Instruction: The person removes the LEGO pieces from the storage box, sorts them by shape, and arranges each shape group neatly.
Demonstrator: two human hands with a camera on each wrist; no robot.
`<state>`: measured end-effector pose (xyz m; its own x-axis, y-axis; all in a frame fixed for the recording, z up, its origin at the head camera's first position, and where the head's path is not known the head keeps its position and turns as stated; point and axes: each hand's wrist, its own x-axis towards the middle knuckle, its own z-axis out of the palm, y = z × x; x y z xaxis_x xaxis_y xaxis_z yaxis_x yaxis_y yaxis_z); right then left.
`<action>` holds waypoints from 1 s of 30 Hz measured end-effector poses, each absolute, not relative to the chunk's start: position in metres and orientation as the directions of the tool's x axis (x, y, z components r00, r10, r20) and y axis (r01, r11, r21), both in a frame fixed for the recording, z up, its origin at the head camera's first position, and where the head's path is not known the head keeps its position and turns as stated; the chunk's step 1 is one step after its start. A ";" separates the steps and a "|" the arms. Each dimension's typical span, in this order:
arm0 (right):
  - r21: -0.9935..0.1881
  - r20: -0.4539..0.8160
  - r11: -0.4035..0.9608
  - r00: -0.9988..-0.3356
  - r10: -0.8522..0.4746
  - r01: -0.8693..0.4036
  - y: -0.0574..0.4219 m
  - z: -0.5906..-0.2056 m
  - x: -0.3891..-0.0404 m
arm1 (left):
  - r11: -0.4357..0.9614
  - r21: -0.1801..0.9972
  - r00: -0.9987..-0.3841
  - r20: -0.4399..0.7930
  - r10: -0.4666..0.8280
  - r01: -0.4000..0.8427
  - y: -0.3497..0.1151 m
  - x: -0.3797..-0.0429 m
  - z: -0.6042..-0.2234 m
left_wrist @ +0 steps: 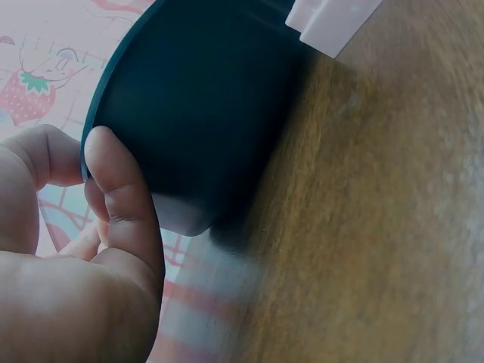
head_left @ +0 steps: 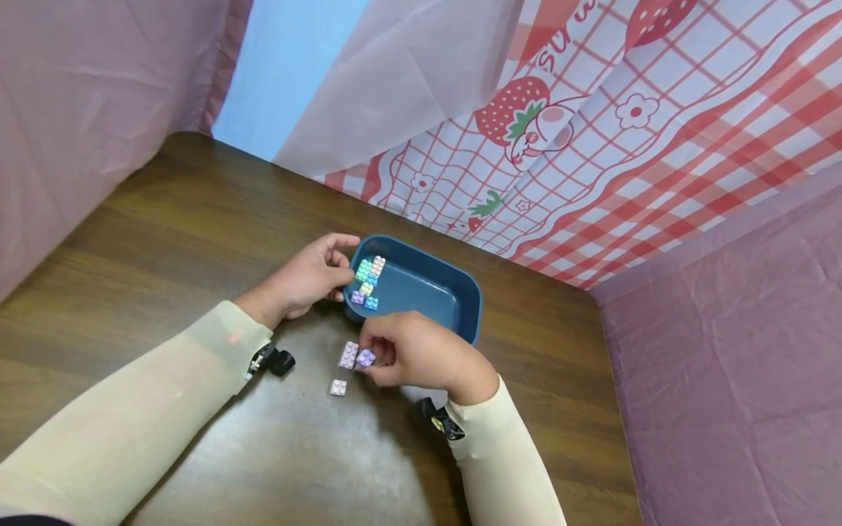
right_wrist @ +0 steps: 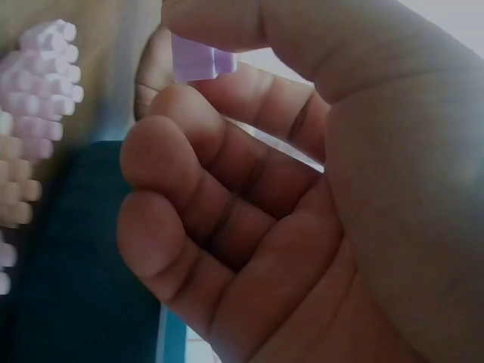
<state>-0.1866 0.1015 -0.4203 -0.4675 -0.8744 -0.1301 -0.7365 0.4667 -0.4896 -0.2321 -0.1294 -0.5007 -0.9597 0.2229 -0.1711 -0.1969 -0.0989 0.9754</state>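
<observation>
My left hand [head_left: 305, 277] pinches the rim of a dark blue plastic tub [head_left: 434, 259] at its left end; the left wrist view shows the thumb outside the wall [left_wrist: 197, 98]. Between thumb and fingertips of my right hand [head_left: 421, 354] is a small purple toy building brick [head_left: 365, 358], also seen in the right wrist view as a brick [right_wrist: 194, 60] partly covered by the thumb. Just left of it lies a pale pink brick [head_left: 349, 355] with several studs. Nearer to me is a smaller pale pink brick [head_left: 338, 387].
Green bricks [head_left: 364, 270], a peach brick [head_left: 378, 265], a yellow brick [head_left: 367, 289], a purple brick [head_left: 357, 296] and a blue brick [head_left: 371, 302] lie at the tub's left end. Behind the wooden table [head_left: 559, 409] hangs a strawberry-patterned cloth [head_left: 513, 117]; pink cloth [head_left: 697, 351] hangs at the sides.
</observation>
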 end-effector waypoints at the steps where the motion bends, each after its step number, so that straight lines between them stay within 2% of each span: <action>1: -0.482 -0.131 0.468 -0.467 -0.875 -0.741 0.102 -0.422 -0.185 | -0.096 0.976 -0.960 -0.171 0.220 -0.196 -0.129 -0.232 -0.501; 8: -0.442 -0.168 0.516 -0.498 -0.851 -0.734 0.106 -0.433 -0.169 | -0.083 0.977 -0.960 -0.176 0.216 -0.198 -0.131 -0.233 -0.498; 15: -0.401 -0.226 0.543 -0.495 -0.839 -0.738 0.106 -0.445 -0.161 | -0.084 0.973 -0.959 -0.192 0.209 -0.213 -0.130 -0.234 -0.497; 30: -0.313 -0.261 0.578 -0.517 -0.815 -0.754 0.104 -0.461 -0.157 | -0.086 0.972 -0.959 -0.196 0.205 -0.217 -0.129 -0.235 -0.503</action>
<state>-0.1568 0.1043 -0.4610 -0.5165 -0.8154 -0.2613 -0.7539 0.5778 -0.3128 -0.2350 -0.1292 -0.5027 -0.9588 0.2054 -0.1962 -0.2175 -0.0864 0.9722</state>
